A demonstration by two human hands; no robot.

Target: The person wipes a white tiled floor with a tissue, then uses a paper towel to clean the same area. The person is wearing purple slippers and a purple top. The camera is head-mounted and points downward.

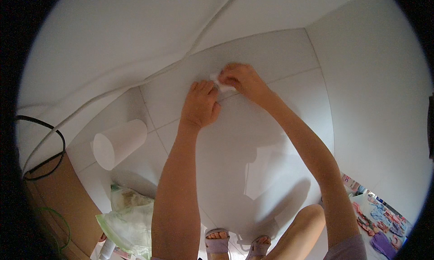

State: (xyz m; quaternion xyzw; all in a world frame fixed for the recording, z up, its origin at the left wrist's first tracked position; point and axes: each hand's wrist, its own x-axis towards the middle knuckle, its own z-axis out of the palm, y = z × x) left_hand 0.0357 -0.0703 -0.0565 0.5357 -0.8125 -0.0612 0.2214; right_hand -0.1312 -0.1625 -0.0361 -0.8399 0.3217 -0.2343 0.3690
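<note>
Over the pale tiled floor (234,124), both my arms reach forward. My left hand (201,102) has its back up and its fingers curled down near the floor; whatever is under them is hidden. To its right, the bent fingers of my right hand (242,80) pinch at a small crumpled white piece (224,88), perhaps tissue. That piece lies between the two hands, partly covered and blurred. Further left, a white paper roll (125,141) rests on its side on the tiles.
White walls meet in the far right corner. A pale cable (112,90) runs along the left wall by a black cable (62,138). Lower left are a cardboard box (67,199) and a plastic bag (130,222). Colourful small items (379,216) lie lower right. My sandalled feet (217,241) are below.
</note>
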